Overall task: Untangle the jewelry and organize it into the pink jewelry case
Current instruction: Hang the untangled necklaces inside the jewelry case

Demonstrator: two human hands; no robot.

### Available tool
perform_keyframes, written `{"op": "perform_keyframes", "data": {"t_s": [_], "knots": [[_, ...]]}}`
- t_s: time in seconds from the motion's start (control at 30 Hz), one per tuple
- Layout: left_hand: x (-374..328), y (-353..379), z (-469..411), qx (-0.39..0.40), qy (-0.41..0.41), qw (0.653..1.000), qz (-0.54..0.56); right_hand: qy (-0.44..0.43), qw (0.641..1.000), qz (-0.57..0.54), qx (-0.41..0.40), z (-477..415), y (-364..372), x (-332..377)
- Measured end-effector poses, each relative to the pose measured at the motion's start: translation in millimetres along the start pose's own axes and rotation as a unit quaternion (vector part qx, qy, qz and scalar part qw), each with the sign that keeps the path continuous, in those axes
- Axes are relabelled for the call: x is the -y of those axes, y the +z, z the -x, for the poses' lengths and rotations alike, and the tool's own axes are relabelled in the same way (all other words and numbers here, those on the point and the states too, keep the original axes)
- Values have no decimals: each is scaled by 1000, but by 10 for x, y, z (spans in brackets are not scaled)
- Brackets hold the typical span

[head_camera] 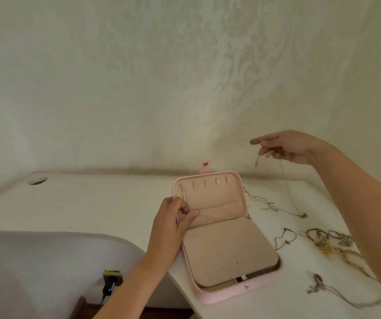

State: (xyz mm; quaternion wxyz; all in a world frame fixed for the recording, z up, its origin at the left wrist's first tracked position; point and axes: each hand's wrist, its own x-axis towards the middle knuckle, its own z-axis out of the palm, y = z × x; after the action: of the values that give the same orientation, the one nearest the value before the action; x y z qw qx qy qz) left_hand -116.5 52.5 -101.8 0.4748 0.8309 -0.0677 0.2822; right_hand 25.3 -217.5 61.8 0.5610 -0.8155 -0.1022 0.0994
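- Your right hand (284, 147) is up in the air, thumb and middle fingers pinching a thin chain (257, 162), index finger sticking out straight. I'd say you're holding it high so the chain hangs by its own weight and any knot shows itself.
- The chain's lower length trails down below that hand and lands on the white table (92, 203). It touches down close to the loose tangle of fine chains (262, 203), and I can't tell whether it's fully free of them.
- Your left hand (175, 218) grips the left edge of the lid of the pink jewelry case (210, 298), thumb pressed on the soft lining of the pocket (221, 211). That looks like bracing: it holds the lid upright while the other hand brings the chain over.
- The case sits open between your two hands, its row of small hooks (205, 183) just above your left fingers. Those hooks read as the chain's likely home.
- The padded insert (228, 252) with its tiny holes lies flat in the base, just right of your left wrist, with nothing on it.
- Under your right forearm lies the rest: a small bracelet (285, 239), a heap of rings and gold pieces (327, 241) and, nearer you, another necklace (337, 293).
- By my judgement the sorting has barely started.
- Mind the lift: if the chain is snagged, pulling higher could drag the tangle along.
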Motion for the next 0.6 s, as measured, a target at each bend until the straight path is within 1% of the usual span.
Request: {"op": "perform_keyframes", "data": {"t_s": [0.07, 0.27, 0.37, 0.43, 0.5, 0.6], "knots": [[-4, 3, 2, 2, 1, 1000, -2, -15, 1000, -26, 0, 139, -9, 194], [-44, 1, -1, 12, 12, 1000, -22, -80, 991, 102, -33, 535, 55, 867], [-32, 15, -12, 14, 29, 999, -36, -135, 976, 152, -81, 641, 158, 1209], [-24, 15, -10, 15, 37, 998, -41, -175, 965, 170, -95, 686, 264, 1381], [-16, 18, -12, 20, 40, 998, -46, -193, 964, 164, -76, 733, 375, 1513], [-1, 23, -18, 18, 51, 997, -49, -190, 966, 176, -30, 756, 534, 1625]]}}
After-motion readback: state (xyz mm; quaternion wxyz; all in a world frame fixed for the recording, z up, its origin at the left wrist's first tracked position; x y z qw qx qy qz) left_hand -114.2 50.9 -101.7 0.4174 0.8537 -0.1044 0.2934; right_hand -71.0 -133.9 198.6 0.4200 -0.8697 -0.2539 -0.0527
